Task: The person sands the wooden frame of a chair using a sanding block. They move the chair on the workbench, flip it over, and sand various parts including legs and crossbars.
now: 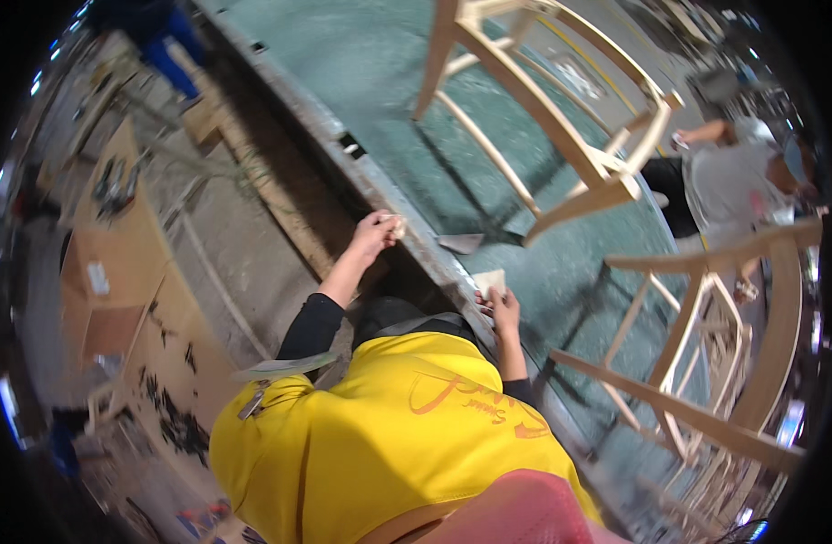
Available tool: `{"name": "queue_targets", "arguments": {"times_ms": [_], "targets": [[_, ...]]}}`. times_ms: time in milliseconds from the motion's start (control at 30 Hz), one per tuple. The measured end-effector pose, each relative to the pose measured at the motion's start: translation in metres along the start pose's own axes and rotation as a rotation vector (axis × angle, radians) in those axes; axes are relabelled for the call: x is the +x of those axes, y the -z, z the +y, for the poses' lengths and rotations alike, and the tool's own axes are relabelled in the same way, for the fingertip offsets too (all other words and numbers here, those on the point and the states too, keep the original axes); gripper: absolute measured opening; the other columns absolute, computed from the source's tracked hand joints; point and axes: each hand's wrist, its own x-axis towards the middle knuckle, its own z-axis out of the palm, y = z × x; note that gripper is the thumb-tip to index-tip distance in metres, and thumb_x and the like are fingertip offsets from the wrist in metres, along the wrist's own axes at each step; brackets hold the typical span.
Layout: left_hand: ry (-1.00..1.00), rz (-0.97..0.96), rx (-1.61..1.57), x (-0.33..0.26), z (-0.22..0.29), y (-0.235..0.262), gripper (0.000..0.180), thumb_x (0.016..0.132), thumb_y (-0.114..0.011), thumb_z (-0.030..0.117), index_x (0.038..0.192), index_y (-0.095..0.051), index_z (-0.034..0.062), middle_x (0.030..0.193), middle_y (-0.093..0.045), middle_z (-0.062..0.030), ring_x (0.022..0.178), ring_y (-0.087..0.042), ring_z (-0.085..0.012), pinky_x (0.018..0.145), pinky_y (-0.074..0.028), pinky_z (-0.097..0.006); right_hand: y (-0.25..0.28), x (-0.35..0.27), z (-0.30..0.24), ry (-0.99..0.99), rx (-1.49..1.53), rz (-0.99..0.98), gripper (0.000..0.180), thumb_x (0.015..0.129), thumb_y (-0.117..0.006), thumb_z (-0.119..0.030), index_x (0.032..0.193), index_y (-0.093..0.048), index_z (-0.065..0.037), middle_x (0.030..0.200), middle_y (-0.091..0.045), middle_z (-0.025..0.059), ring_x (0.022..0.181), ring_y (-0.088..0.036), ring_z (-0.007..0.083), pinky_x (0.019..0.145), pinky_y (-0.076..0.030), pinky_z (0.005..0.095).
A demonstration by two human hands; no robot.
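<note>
My left hand (370, 240) is closed around a small pale folded piece (396, 227) at the near edge of the green-topped workbench (534, 263). I cannot tell what that piece is made of. My right hand (504, 315) is over the bench edge, its fingers closed on a pale, squarish sheet (490, 282), possibly sandpaper. Between my hands, a greyish scrap of sheet (459, 243) lies on the bench top. Beyond them a bare wooden chair frame (561, 109) rests on the bench, apart from both hands.
A second wooden chair frame (679, 363) is at the right. Across the bench, a person in a light shirt (738, 181) works. Another person in blue trousers (175, 50) stands far left. On the left, dark hand tools (116, 186) and dark small pieces (175, 422) lie on brown boards (116, 263).
</note>
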Motion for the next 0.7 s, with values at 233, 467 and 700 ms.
{"name": "queue_targets", "arguments": {"times_ms": [233, 467, 700], "targets": [[-0.209, 0.178, 0.051, -0.065, 0.004, -0.021, 0.020, 0.091, -0.068, 0.026, 0.097, -0.066, 0.0072, 0.073, -0.062, -0.0008, 0.055, -0.053, -0.0079, 0.049, -0.045, -0.024, 0.018, 0.034, 0.023, -0.057, 0.089, -0.104, 0.025, 0.097, -0.054, -0.019, 0.116, -0.050, -0.003, 0.092, -0.070, 0.0101, 0.072, -0.066, 0.0146, 0.059, -0.051, 0.0271], [-0.371, 0.273, 0.037, -0.117, 0.003, -0.033, 0.036, 0.092, -0.067, 0.039, 0.077, -0.062, 0.0065, 0.061, -0.053, 0.0019, 0.051, -0.044, -0.0062, 0.046, -0.033, -0.025, 0.022, 0.079, 0.021, -0.083, -0.009, -0.140, 0.013, 0.097, -0.053, -0.021, 0.105, -0.050, -0.011, 0.096, -0.071, 0.0044, 0.078, -0.067, 0.0140, 0.064, -0.050, 0.0285], [-0.331, 0.343, -0.088, -0.139, 0.026, -0.040, 0.040, 0.094, -0.062, 0.044, 0.075, -0.063, 0.0091, 0.061, -0.049, 0.0039, 0.049, -0.036, -0.0059, 0.043, -0.026, -0.025, 0.040, 0.134, 0.021, -0.043, 0.002, -0.127, 0.034, 0.095, -0.058, -0.030, 0.120, -0.049, -0.008, 0.107, -0.069, 0.0098, 0.089, -0.067, 0.0172, 0.074, -0.050, 0.0362]]}}
